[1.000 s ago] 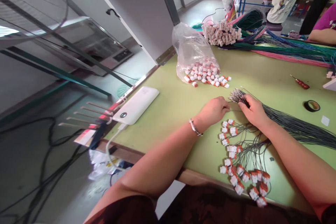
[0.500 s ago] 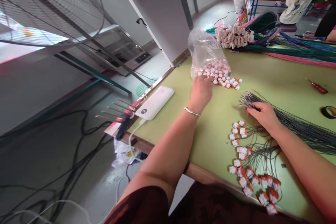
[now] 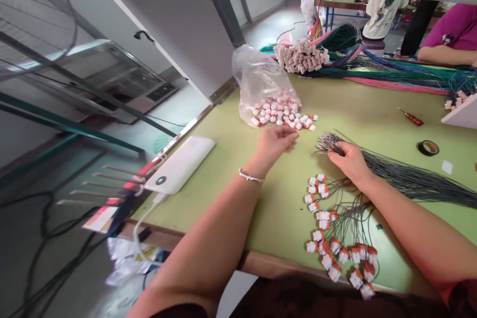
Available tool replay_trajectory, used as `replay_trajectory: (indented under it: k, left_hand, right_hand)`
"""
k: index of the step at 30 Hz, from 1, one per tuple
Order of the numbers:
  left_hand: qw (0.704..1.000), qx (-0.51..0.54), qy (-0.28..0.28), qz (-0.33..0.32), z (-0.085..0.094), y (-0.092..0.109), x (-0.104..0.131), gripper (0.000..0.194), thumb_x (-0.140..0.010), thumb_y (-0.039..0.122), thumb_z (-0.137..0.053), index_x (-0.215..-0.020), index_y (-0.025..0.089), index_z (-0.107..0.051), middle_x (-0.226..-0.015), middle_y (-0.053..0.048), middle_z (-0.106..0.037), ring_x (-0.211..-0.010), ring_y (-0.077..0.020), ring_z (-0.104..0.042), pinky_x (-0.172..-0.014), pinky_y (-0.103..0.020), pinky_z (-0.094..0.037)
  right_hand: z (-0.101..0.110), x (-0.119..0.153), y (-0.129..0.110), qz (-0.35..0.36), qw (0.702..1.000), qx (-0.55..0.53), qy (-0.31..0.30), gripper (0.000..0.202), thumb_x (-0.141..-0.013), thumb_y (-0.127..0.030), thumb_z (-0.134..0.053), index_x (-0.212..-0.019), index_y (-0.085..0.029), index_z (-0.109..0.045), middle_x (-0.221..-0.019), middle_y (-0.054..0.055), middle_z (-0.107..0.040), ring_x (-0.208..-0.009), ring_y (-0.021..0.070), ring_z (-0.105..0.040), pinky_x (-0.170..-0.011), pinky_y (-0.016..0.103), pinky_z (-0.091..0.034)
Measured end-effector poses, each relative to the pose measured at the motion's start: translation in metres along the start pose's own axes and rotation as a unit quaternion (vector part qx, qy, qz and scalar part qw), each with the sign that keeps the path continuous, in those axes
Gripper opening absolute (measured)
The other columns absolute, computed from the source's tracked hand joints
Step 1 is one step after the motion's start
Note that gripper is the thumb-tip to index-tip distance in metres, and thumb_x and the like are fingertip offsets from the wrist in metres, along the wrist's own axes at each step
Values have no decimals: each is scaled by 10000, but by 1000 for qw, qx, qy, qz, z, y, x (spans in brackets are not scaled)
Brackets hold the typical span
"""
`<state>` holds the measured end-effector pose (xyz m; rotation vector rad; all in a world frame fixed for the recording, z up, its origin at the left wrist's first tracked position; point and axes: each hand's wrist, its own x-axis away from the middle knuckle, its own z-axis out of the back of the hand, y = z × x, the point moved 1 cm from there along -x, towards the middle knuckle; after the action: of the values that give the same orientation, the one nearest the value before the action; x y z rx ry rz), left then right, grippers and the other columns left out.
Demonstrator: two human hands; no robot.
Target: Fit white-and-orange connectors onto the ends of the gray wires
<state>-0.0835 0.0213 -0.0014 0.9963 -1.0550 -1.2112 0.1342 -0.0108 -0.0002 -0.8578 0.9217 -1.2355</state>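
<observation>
In the head view, the bundle of dark wires lay on the green table, in front of the person and to the right. Its long axis ran nearly crosswise, from the right edge of the view leftward and slightly away; the bared metal tips pointed left and fanned a little. The right hand gripped the bundle just behind those tips, thumb and fingers closed around it. The left hand hung by the loose connectors, its fingers half curled and bunched — whether they pinched anything could not be told.

A clear plastic bag lay on its side beyond the left hand, mouth toward the person. Orange-and-white connectors filled its lower part and spilled out onto the table. Nearer the person, wired connectors sat in a loose curve — their thin dark leads ran rightward, toward the right forearm. A roll of black tape lay beyond the bundle.
</observation>
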Motion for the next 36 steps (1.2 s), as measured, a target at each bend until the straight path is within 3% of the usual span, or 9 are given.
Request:
replay_trajectory:
  k: [3,8,13,22,28,33,36]
  left_hand:
    - [980,159,-93,75,-25,8,22,260,-726,302,-736,-912,126,-691,-776,-65,-711,-636,-118,-648,-588,-225,-490]
    - [934,288,-156,142,-40,8,35,133,-724,128,-732,-854,100,-731,-823,-73,-736,-728,-106,-671,-813,-254,-532]
    - [922,312,-174,151,-38,6,32,93,-766,133,-702,-831,86,-749,-868,-105,-744,-742,-128,-684,-859,-286,-537]
    - [913,310,-204,168,-38,3,32,128,-740,107,-718,-864,101,-746,-819,-76,-741,-744,-110,-683,-848,-254,-527]
    - [919,303,-201,152,-39,4,33,169,-653,124,-784,-809,121,-719,-741,-28,-716,-693,-106,-672,-753,-238,-536]
    - [970,178,-163,26,-39,11,36,129,-644,174,-795,-744,148,-719,-701,-18,-709,-648,-96,-631,-721,-257,-531]
    - [979,125,-159,-15,-39,10,36,122,-656,214,-785,-751,159,-732,-728,-35,-721,-657,-110,-630,-717,-275,-536]
  right_hand:
    - [1,0,0,7,1000,-7,1,200,-670,-343,-539,-552,-197,-469,-521,-50,-359,-541,102,-330,-517,252,-279]
    - [2,1,-1,27,999,16,17,159,-680,-320,-528,-588,-192,-514,-538,-44,-409,-545,106,-365,-537,253,-322]
    - [1,3,0,38,998,40,30,149,-694,-316,-526,-605,-196,-525,-534,-39,-427,-542,108,-374,-548,252,-344]
    - [-1,4,3,48,992,101,51,214,-712,-327,-515,-560,-218,-412,-503,-58,-353,-513,99,-315,-521,241,-308]
    - [-2,4,2,44,989,130,61,235,-663,-283,-523,-534,-225,-335,-486,-66,-313,-503,99,-279,-497,249,-265]
    - [-2,2,4,33,993,112,27,232,-659,-284,-515,-533,-225,-331,-491,-61,-288,-500,98,-251,-477,253,-238]
    - [0,0,5,23,996,90,-4,202,-666,-295,-518,-547,-220,-373,-498,-57,-307,-498,97,-264,-469,250,-238]
